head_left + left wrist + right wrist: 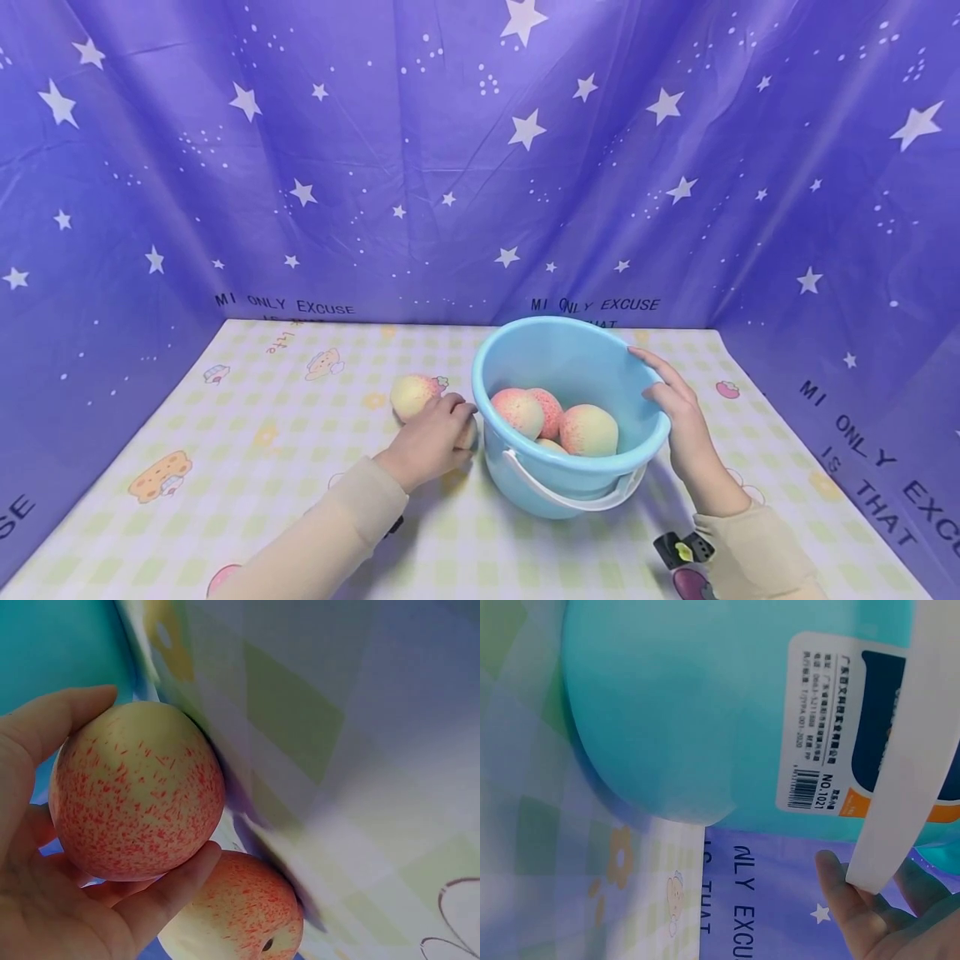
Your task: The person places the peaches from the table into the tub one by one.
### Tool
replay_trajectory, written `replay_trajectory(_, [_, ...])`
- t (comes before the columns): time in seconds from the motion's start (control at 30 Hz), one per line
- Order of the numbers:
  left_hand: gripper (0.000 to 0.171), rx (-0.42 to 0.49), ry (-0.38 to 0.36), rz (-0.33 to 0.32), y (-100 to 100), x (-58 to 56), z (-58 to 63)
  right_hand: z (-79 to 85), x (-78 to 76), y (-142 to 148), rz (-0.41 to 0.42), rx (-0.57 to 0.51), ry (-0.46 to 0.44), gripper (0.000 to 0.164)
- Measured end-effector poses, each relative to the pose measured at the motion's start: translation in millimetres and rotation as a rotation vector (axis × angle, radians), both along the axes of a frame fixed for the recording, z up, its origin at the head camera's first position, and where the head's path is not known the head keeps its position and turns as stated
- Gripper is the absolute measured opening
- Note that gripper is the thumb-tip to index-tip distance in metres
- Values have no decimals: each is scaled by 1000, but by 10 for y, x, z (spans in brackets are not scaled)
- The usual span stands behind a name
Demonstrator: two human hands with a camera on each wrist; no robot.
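In the left wrist view my left hand (429, 442) grips a peach (139, 791), yellow with red specks, its thumb and fingers curled round the sides. In the head view that hand mostly hides the peach, just left of the light blue bucket (525, 485). A second peach (411, 398) lies on the table behind the left hand. My right hand (684, 421) holds the bucket's right rim. Several peaches (590, 431) lie inside the upright bucket. Its white handle (570, 500) hangs down at the front.
A checked cloth with cartoon prints covers the table (247, 500). Purple curtains (405, 167) with white stars stand behind it and along both sides. A printed label (810, 727) is stuck on the bucket's wall.
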State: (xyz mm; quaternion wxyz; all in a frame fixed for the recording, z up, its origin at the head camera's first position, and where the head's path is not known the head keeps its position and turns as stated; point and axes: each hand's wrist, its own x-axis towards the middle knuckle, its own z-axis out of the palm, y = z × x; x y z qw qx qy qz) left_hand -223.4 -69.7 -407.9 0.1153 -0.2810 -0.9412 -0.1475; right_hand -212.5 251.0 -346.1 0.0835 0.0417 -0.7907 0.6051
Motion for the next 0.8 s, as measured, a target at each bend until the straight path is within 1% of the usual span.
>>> replay_trajectory(0.1, [53,34,-23,-4,-11,8,14,0,-1,-3,-1,3,-2,62])
replay_trajectory(0.2, [51,46,-29,-8,-15,18,36,1,1,-5,-2,5,-3,62])
replay_trajectory(0.33, [47,43,-21,1,-12,27,76,6,2,-4,0,2,-1,62])
replay_trajectory(0.4, [47,44,-28,8,-10,30,99,9,2,-2,0,0,2,62])
replay_trajectory(0.6, [51,51,-80,36,-27,43,157,7,7,-4,1,-3,6,62])
replay_trajectory(0.8, [50,46,-69,36,-52,54,208,-7,7,-5,2,4,3,62])
